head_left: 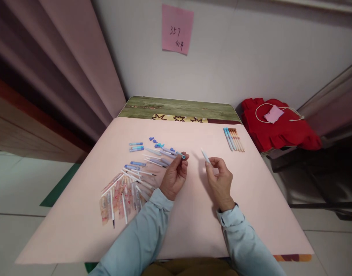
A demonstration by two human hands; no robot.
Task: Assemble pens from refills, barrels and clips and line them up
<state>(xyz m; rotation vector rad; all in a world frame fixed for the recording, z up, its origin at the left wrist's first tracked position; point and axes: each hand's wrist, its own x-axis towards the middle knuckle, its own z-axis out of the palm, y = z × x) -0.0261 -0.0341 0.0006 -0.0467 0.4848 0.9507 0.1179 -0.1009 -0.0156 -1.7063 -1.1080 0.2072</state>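
My left hand point(175, 174) pinches a small blue tubular pen part point(182, 156) between thumb and fingertips, its end pointing right. A short gap away, my right hand point(221, 182) grips a pale pen barrel point(205, 155) with its narrow tip pointing up and left. Left of my left hand lie blue pen parts point(138, 163), small blue end pieces point(159, 145) and white refills point(132, 175). Nearer to me, pink-patterned clear barrels point(120, 197) are heaped with more refills. A neat row of pens point(233, 139), some blue and several brown-topped, sits at the far right.
Pale pink paper point(199, 230) covers most of the table, with a green wood-patterned strip point(181, 105) behind it. Right of the table, a red cloth point(279, 132) bears a white cable and a pink note point(274, 114). A wall rises behind; a curtain point(75, 50) hangs at left.
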